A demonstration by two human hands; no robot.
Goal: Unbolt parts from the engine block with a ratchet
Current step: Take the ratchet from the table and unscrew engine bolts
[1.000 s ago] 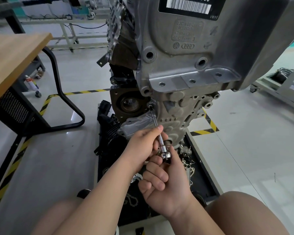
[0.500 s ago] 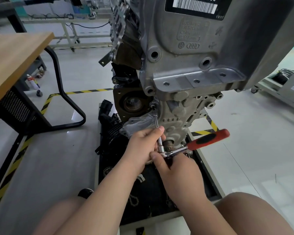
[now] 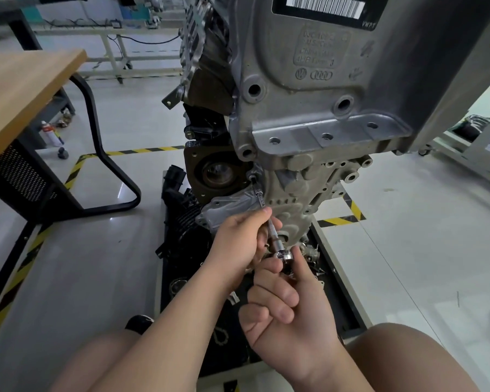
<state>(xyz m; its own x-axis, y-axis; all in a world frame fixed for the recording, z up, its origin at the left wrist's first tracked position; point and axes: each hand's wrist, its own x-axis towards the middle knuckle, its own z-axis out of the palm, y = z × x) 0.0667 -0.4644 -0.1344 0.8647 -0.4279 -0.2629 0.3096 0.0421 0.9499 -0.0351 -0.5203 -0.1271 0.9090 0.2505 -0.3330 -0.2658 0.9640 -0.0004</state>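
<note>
Left hand (image 3: 238, 241) pinches the extension bar (image 3: 259, 193), right hand (image 3: 290, 315) grips my ratchet (image 3: 285, 254); glossy floor (image 3: 408, 250), wooden table (image 3: 20, 89) upper left.

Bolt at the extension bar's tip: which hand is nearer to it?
Left. The left hand grips the extension bar below the bolt; the right hand is lower, at the ratchet head.

The engine block (image 3: 309, 108) stood ahead, above a floor tray (image 3: 347, 295), with a table (image 3: 20, 89) well to its left. An extension bar (image 3: 262, 202) ran from the block down to the ratchet (image 3: 285, 254); the left hand (image 3: 238, 244) gripped the bar, and the right hand (image 3: 289, 315) held the ratchet below it.
</note>
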